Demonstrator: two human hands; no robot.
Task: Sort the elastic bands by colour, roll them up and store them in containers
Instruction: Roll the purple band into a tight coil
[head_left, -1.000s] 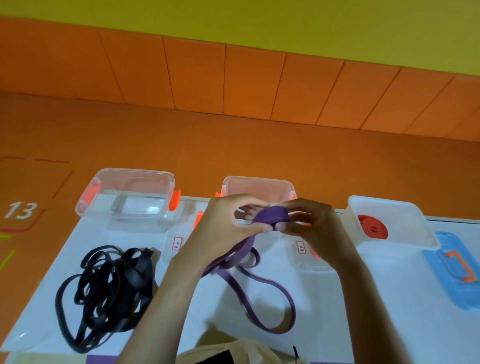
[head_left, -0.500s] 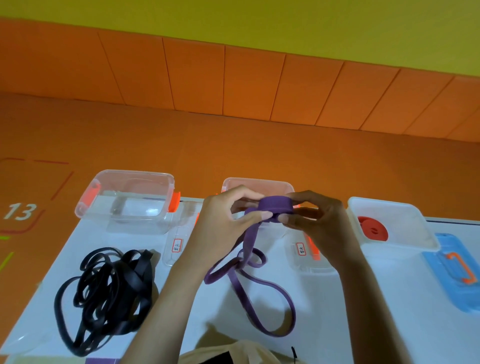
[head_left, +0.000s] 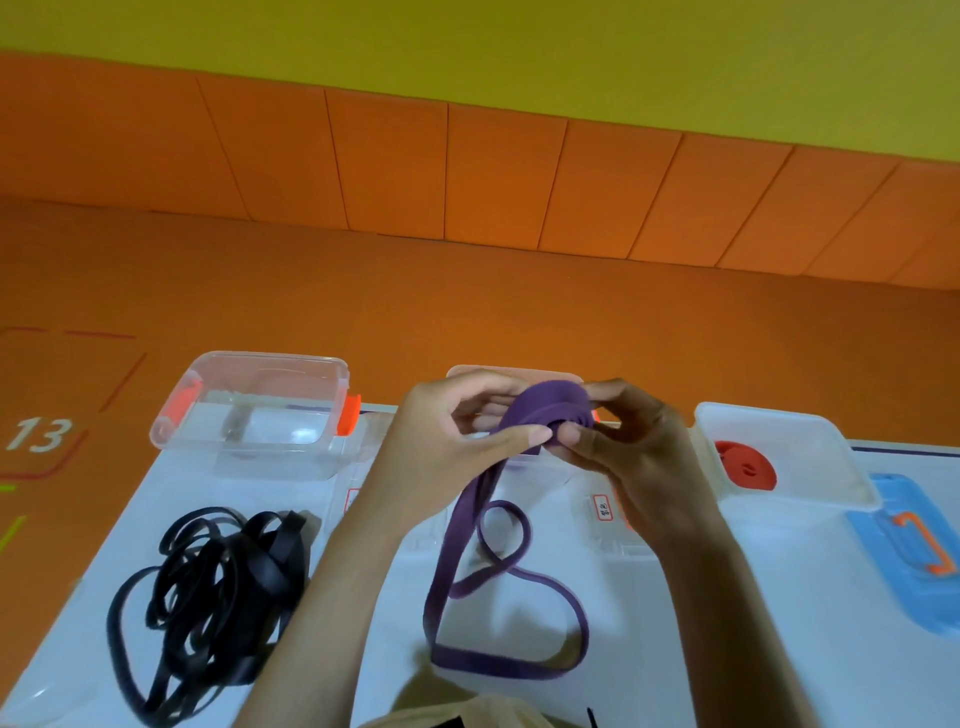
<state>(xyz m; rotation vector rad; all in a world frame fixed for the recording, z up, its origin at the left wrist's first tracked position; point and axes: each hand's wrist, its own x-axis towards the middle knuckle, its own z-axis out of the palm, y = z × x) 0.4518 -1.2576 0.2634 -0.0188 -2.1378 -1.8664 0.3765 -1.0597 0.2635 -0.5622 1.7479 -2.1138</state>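
While the purple band (head_left: 549, 402) is only part-wound, its coil sits just in front of the middle container (head_left: 470, 370), pinched by the curled fingers of the left hand (head_left: 441, 457) and right hand (head_left: 636, 462). The coil face seems turned toward the person. The tail runs lengthwise away from that container and loops on the tabletop (head_left: 727, 623). Risks: a slack pinch lets the coil spring open, or the crossed tail winds in twisted.

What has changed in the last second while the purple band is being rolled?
The left hand and right hand kept winding the purple band: its roll has grown thicker, and its loose tail has shifted on the table. Nothing was let go. The black bands, the red roll in its container and the blue lid stayed put.
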